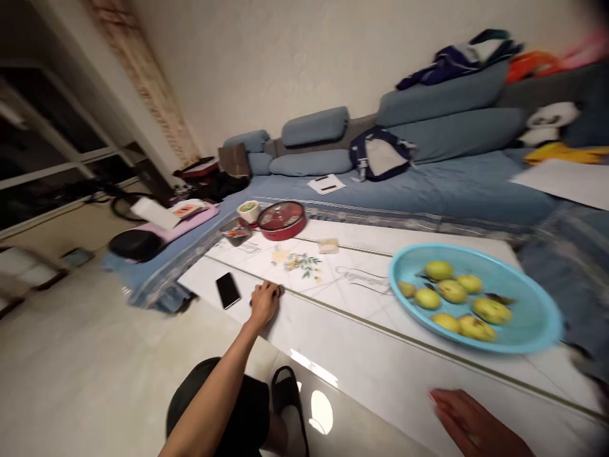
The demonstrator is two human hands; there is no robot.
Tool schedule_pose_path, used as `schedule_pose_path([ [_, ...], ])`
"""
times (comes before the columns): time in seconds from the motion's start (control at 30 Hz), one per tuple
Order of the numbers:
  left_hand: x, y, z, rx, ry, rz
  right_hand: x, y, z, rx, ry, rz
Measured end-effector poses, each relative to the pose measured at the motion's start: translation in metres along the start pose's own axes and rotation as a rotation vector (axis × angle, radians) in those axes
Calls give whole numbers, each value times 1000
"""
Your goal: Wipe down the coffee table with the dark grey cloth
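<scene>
My left hand (264,303) rests on the white table, its fingers curled down over something small and dark that is mostly hidden beneath them. Just left of it lies a black phone (228,291), apart from the hand. At the lower right, my right hand (476,422) is over the table's near side with fingers stretched out and nothing in them. Beyond that hand stands a blue plastic basket (537,327) holding several yellow-green fruits (451,291).
On the table's far left stand a red round box (283,222) with a clear lid, a paper cup (248,211) and a small tray of packets (236,231). A beige packet (328,245) lies mid-table. Behind runs a blue sofa (442,181) with clothes and papers.
</scene>
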State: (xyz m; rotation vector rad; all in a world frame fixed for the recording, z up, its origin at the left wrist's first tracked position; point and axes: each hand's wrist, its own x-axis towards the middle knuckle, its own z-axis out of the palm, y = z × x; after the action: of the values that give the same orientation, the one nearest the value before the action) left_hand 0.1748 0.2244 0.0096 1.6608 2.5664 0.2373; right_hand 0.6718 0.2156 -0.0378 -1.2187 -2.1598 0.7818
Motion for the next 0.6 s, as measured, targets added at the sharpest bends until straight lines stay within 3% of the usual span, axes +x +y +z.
schedule_pose_path([
  [0.07,-41,2,20,-10,-31,106,-2,-29,-12,171,-56,193],
  [0.13,-56,-7,34,-6,25,245,4,-52,-20,415,-97,314],
  [0.23,-18,-10,41,59,35,238,15,-67,-23,742,-76,439],
  [0.33,34,11,31,107,17,121,15,-72,-22,930,-74,502],
  [0.4,39,31,25,111,16,77,13,-75,-22,999,-75,515],
  [0.47,11,51,29,96,17,132,12,-78,-24,1041,-69,509],
  [0.6,-82,70,54,-8,-16,460,14,-78,-28,1068,-33,499],
])
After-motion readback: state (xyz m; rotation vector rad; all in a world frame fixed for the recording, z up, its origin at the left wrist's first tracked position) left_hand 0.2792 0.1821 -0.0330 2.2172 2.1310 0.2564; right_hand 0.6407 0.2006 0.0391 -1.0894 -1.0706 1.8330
